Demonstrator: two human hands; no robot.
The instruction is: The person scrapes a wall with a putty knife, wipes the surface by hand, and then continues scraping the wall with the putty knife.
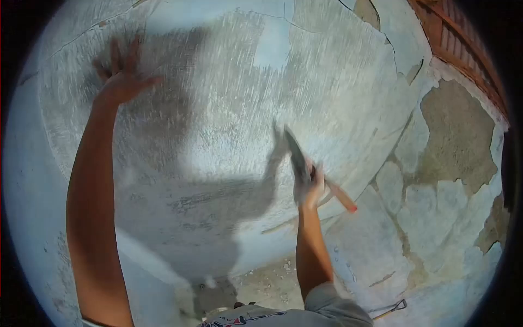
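My left hand (122, 82) is raised at the upper left, fingers spread against the scored pale wall (229, 109). In my right hand (311, 188), lower and right of the middle, is a hand tool with a dark, pointed metal blade (296, 152). Its wooden handle (340, 196) sticks out to the lower right and ends in a red tip. Motion blurs this hand and the tool, so its exact kind is unclear. The blade points up over the wall, close to its own shadow. Many short, whitish scratch marks cover the wall's rounded grey area.
Plaster has come off in a brown patch (457, 133) at the right, with cracks around it. A red-brown wooden slatted structure (463, 38) fills the upper right corner. Pale chips (272, 272) lie below. A tool with a D-shaped handle (400, 305) rests at the lower right.
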